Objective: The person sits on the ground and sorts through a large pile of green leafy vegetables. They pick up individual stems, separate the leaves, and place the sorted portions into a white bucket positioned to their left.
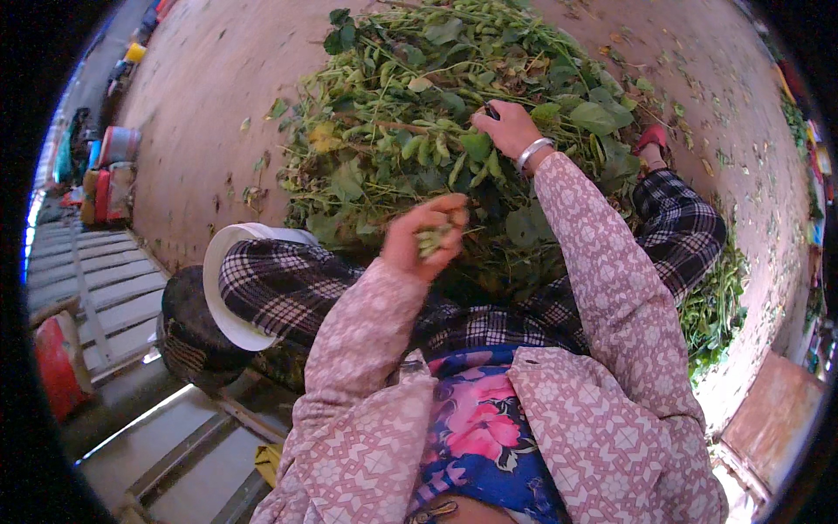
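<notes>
My left hand [429, 239], slightly blurred, is curled around several green bean pods [430, 241] in front of my lap. Farther forward and to the right, my right hand [507, 128], with a silver bangle at the wrist, pinches a stem of a pod-bearing bean plant [425, 147]. A small black object [491, 111] shows at its fingers; what it is cannot be told. Green pods hang from the stem between the hands. Beneath and beyond lies a large heap of leafy bean plants [393, 72].
A white plastic bucket [213, 281] stands by my left knee, partly hidden by it. Beside it is a dark rounded object [190, 334]. More green plants [713, 321] lie right of my right leg. Slatted boards [118, 268] and containers [118, 147] are at the left, a brown board [772, 419] lower right.
</notes>
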`<state>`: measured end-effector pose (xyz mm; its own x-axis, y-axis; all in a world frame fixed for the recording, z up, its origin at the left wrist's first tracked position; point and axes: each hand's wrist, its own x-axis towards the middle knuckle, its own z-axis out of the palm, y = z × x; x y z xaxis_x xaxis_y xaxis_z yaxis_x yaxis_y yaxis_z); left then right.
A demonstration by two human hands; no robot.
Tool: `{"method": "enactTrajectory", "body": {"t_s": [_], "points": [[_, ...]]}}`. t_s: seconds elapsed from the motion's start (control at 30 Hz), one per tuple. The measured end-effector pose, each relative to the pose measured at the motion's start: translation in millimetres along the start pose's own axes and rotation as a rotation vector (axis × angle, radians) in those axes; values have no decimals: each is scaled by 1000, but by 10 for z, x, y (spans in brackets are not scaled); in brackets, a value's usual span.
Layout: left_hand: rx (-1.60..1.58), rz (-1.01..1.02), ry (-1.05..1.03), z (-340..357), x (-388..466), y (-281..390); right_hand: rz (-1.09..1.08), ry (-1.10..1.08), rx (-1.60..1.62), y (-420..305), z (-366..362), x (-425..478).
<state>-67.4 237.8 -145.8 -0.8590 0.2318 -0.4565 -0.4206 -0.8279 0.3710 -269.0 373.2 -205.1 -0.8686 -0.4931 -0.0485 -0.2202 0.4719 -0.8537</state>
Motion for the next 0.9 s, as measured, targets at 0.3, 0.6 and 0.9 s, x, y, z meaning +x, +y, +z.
{"method": "enactTrajectory", "body": {"t_s": [0.3, 0.6, 0.9], "points": [[125, 895, 21, -99, -2014, 1321, -26, -63, -47, -163, -220, 40], [1759, 922, 1277, -1930, -2812, 1261, 155, -144, 582, -724, -619, -104], [1169, 873, 638, 698, -862, 905, -88, 197, 306, -687, -490, -210]]}}
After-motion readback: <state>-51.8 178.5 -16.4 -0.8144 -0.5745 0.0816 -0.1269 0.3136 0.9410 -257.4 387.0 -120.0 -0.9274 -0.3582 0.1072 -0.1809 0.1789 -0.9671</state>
